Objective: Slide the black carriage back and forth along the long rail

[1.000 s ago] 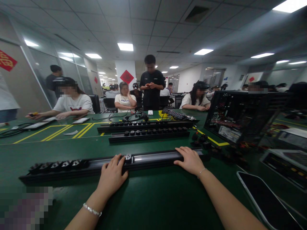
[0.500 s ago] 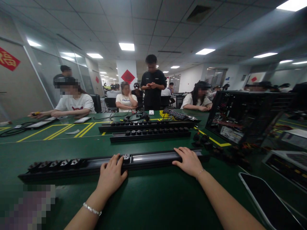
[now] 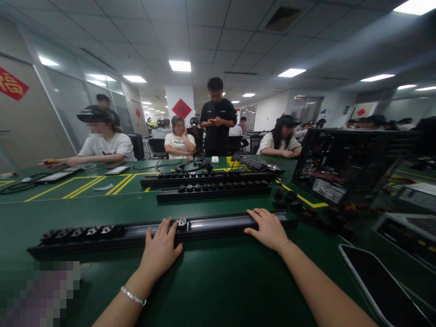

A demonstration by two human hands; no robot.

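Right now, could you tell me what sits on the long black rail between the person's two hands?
In the head view, between the left hand and the right hand, the rail holds one socket module beside the left fingertips; beyond it the channel is bare.

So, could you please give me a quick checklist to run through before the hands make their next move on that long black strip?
1. Left hand on the near black strip: ok, its fingers lie over the strip beside a single socket module.
2. Right hand steadying the strip: ok, it rests flat on the rail further right.
3. Strip flat on the green table: ok.
4. Socket modules at the left end seated: cannot tell, too small.
5. Space to slide along the rail between the hands: ok, the rail is bare there.
6. Phone near the right forearm: not ok, close to it.
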